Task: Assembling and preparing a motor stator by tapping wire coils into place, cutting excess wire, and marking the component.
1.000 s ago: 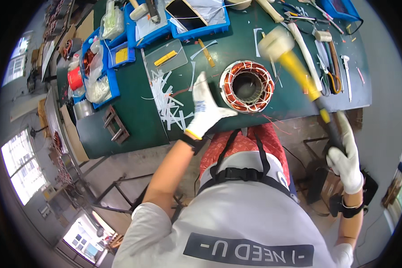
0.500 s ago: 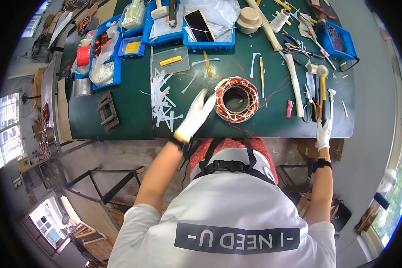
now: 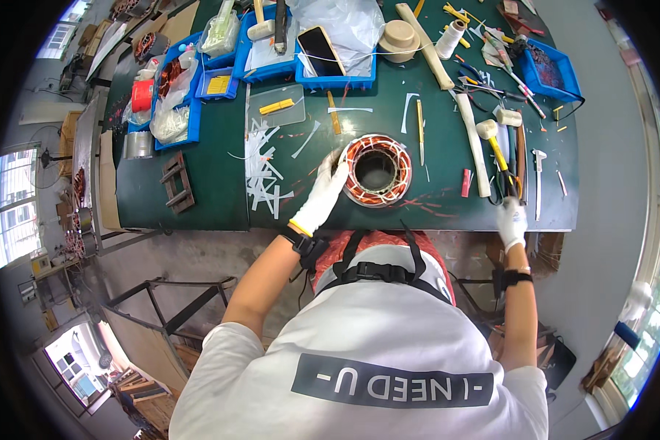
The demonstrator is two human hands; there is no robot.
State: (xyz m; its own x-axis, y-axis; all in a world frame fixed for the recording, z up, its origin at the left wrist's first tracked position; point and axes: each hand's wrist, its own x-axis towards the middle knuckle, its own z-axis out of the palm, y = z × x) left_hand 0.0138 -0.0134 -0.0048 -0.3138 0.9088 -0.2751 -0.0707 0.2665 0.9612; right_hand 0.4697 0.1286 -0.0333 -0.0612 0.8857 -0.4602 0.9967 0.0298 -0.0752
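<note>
A stator (image 3: 400, 192), ring-shaped with copper-orange windings laced in white cord, sits on the green bench in front of me. My left hand (image 3: 323, 194), in a white glove, grips its left side, with the fingertips partly hidden against the ring. At the bench's front right, my gloved right hand (image 3: 512, 221) is closed around the dark lower end of a mallet (image 3: 498, 152). That mallet has a pale head and a yellow handle, and tilts toward the left. Beside it lie a second pale-headed mallet (image 3: 509, 117) and scissors (image 3: 497, 187), partly covered.
White paper strips (image 3: 262, 172) are scattered left of the stator. Blue bins (image 3: 337, 82) line the back, one with a phone (image 3: 320, 51). A pale rod (image 3: 474, 143), a red block (image 3: 466, 182) and a caliper (image 3: 538, 183) lie to the right. A wooden frame (image 3: 177, 182) lies left.
My right hand has closed on the mallet and shifted left, tilting it away from the other mallet. My left hand has come closer against the stator's side. The whole view has shifted slightly.
</note>
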